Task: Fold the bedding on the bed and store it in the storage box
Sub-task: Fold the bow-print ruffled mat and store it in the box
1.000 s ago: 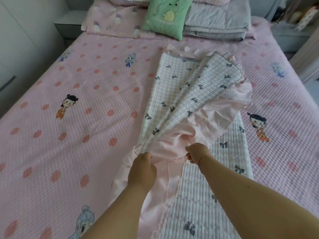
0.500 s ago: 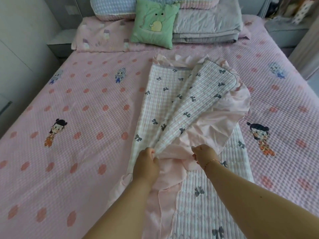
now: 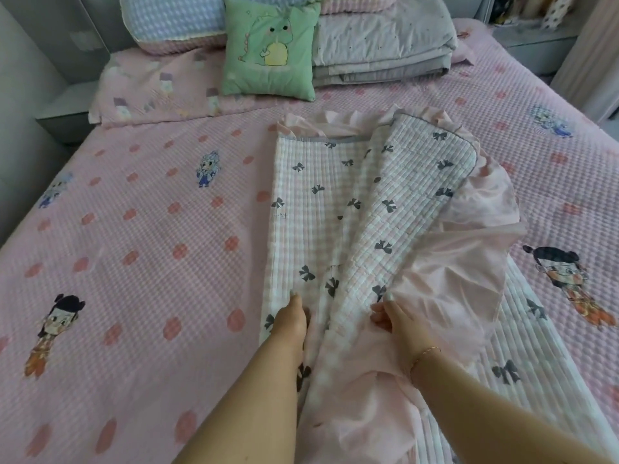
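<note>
A white quilted bed cover (image 3: 338, 199) with dark bows and a pink ruffle (image 3: 469, 262) lies partly folded on the pink bed (image 3: 140, 262). One layer is turned over onto the left half, and its far right corner stands raised. My left hand (image 3: 290, 318) rests on the turned layer near its left edge, fingers pressed into the fabric. My right hand (image 3: 393, 318) pinches the pink ruffle edge and holds it up. No storage box is in view.
At the head of the bed stand a green dinosaur cushion (image 3: 269, 48), a folded grey quilt (image 3: 382, 45), a blue checked pillow (image 3: 174, 18) and a pink pillow (image 3: 160, 85). Grey nightstands (image 3: 63, 108) flank the bed.
Both hands have pushed forward, carrying the gathered layer up the bed. The layer now lies flatter and further left, and my left hand has gone from gripping to pressing.
</note>
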### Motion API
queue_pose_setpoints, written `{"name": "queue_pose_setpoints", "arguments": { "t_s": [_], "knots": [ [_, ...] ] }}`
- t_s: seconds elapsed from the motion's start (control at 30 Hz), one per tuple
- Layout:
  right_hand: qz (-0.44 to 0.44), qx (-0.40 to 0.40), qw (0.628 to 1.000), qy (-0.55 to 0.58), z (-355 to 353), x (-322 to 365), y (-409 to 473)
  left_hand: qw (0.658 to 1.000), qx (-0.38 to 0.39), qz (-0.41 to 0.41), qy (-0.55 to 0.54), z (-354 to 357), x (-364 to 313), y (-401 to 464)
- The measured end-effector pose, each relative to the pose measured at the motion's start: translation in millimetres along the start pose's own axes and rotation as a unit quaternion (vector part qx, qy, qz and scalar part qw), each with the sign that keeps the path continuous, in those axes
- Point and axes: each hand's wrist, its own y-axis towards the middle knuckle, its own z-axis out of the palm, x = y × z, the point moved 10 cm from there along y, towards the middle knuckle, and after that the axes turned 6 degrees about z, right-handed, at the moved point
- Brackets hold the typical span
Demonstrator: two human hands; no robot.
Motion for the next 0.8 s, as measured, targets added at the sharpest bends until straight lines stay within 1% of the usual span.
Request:
{"name": "queue_pose_setpoints", "arguments": {
  "t_s": [0.07,0.1,0.13,0.27,0.43,0.53,0.6,0.7,0.8],
  "knots": [
    [0.001,0.009,0.999,0.034,13.1,-7.8,10.2,0.989,0.044,-0.082,-0.119,12.0,18.1,17.3],
    [-0.001,0.009,0.999,0.043,16.7,-10.3,14.9,0.98,0.07,-0.11,-0.149,17.7,20.8,20.0],
    [-0.007,0.006,0.999,0.051,18.4,-13.2,19.7,0.976,0.093,-0.119,-0.155,21.8,20.3,23.0],
    [-0.023,0.01,0.996,0.09,16.4,-21.9,29.0,0.97,0.179,-0.093,-0.138,46.9,11.0,31.7],
    [-0.045,0.003,0.993,0.107,17.7,-21.6,36.9,0.955,0.22,-0.089,-0.177,74.7,-10.5,33.1],
    [-0.047,0.002,0.992,0.119,18.1,-20.4,35.8,0.949,0.222,-0.092,-0.205,88.0,-22.1,37.1],
    [-0.053,-0.007,0.991,0.122,15.5,-18.8,35.0,0.955,0.197,-0.086,-0.204,87.6,-27.6,40.8],
    [-0.067,-0.015,0.987,0.143,11.7,-10.9,25.5,0.973,0.155,-0.07,-0.153,84.7,-28.8,46.7],
    [-0.083,-0.019,0.982,0.168,10.8,-1.8,11.9,0.976,0.165,-0.069,-0.126,92.8,-33.4,39.0]
  ]
}}
